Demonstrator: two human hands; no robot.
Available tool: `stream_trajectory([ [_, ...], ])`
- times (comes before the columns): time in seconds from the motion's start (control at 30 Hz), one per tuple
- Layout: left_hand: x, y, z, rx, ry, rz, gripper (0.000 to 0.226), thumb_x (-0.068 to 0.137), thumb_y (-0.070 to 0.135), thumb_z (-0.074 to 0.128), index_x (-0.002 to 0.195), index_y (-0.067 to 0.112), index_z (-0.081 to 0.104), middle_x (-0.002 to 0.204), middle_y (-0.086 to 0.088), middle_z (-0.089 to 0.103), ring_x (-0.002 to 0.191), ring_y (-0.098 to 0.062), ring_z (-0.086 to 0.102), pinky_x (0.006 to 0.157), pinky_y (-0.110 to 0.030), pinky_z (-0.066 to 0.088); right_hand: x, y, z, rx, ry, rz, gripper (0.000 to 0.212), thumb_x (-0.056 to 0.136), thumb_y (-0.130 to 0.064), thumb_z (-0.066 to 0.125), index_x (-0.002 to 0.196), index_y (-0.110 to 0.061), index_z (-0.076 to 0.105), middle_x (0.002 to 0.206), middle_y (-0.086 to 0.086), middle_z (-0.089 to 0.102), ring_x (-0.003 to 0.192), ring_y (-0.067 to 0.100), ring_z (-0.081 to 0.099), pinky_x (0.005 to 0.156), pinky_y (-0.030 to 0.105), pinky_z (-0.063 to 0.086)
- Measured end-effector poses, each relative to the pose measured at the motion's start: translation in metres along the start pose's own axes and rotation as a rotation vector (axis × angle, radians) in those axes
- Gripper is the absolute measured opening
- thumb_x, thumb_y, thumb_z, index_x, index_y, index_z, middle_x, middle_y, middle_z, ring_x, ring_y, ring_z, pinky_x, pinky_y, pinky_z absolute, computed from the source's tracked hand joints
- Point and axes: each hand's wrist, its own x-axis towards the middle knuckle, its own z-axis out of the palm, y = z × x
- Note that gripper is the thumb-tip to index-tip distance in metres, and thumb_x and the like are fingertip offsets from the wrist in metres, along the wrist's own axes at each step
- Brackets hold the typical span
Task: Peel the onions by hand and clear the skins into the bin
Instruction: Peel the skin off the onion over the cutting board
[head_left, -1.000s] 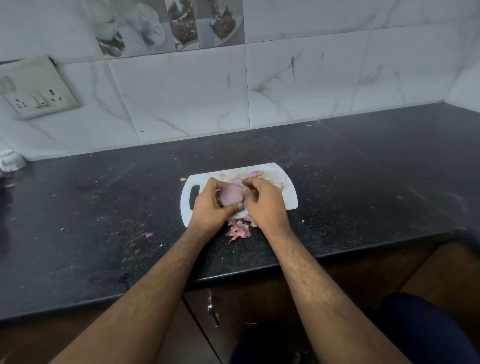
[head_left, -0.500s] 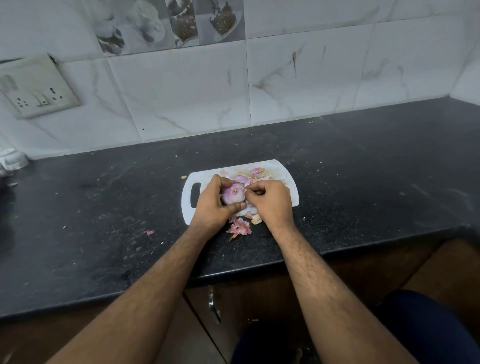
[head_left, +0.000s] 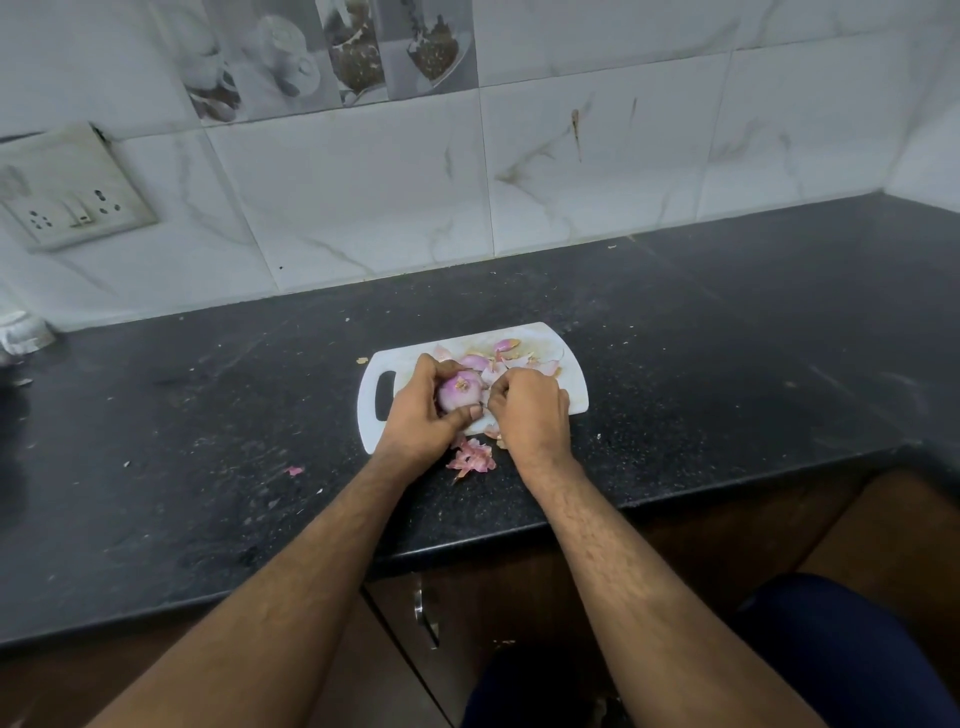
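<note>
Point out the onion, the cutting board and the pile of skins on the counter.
onion (head_left: 458, 395): head view, on its peeled pink side.
cutting board (head_left: 370, 410): head view, on the bare rim left of the handle slot.
skins (head_left: 471, 457): head view, on the pile's middle.

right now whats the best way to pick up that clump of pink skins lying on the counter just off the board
Pinch the skins from above, closing finger and thumb across the bunched middle. They lie flat and crumpled on the counter in front of the board, between the two wrists, so the thin edges likely give nothing to hook sideways. The right hand looks nearest.
</note>
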Motion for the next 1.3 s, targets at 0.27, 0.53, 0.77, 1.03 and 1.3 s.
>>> stream_trajectory([
  [0.27, -0.0015, -0.0008, 0.0003, -0.015, 0.038, 0.003, 0.043, 0.083, 0.019, 0.084, 0.110, 0.026, 0.052, 0.109, 0.003, 0.071, 0.101, -0.013, 0.070, 0.091, -0.040, 0.060, -0.0003, 0.0022, -0.0004, -0.012, 0.124, -0.014, 0.023, 0.099, -0.008, 0.054, 0.116, -0.015, 0.067, 0.106, 0.003, 0.068, 0.099, 0.022, 0.060, 0.085, 0.038, 0.051],
  [0.53, -0.0017, -0.0021, -0.0005, -0.112, 0.067, -0.028, 0.046, 0.080, 0.026, 0.084, 0.111, 0.024, 0.050, 0.108, -0.004, 0.073, 0.100, -0.018, 0.073, 0.089, -0.047, 0.061, 0.0003, -0.0024, -0.0038, -0.023, -0.003, -0.089, 0.027, 0.102, -0.036, 0.051, 0.114, -0.019, 0.068, 0.118, 0.002, 0.058, 0.114, 0.023, 0.048, 0.097, 0.042, 0.039],
  [0.77, -0.0003, -0.0010, 0.0004, -0.061, 0.116, -0.008, 0.042, 0.086, 0.016, 0.080, 0.114, 0.017, 0.048, 0.109, -0.002, 0.067, 0.101, -0.017, 0.068, 0.089, -0.038, 0.059, 0.0020, -0.0025, -0.0054, 0.038, -0.015, -0.221, 0.022, 0.098, -0.009, 0.050, 0.113, -0.017, 0.063, 0.127, -0.002, 0.054, 0.113, 0.020, 0.046, 0.092, 0.039, 0.037],
  [1.03, -0.0011, 0.0020, 0.0034, -0.025, 0.093, -0.003, 0.054, 0.077, 0.011, 0.088, 0.113, 0.022, 0.050, 0.111, 0.006, 0.066, 0.103, -0.008, 0.067, 0.087, -0.022, 0.056, 0.0011, 0.0018, -0.0047, 0.108, 0.015, -0.076, 0.053, 0.092, 0.007, 0.050, 0.140, -0.016, 0.058, 0.124, 0.005, 0.059, 0.115, 0.024, 0.051, 0.099, 0.042, 0.047],
  [1.3, -0.0005, 0.0017, 0.0036, -0.019, 0.103, 0.028, 0.050, 0.076, 0.025, 0.090, 0.116, 0.023, 0.059, 0.108, 0.009, 0.071, 0.100, -0.008, 0.069, 0.089, -0.030, 0.059, 0.0014, 0.0004, -0.0029, 0.397, -0.008, -0.217, 0.014, 0.093, -0.022, 0.069, 0.106, -0.027, 0.072, 0.105, -0.012, 0.067, 0.097, 0.009, 0.061, 0.087, 0.039, 0.055],
])
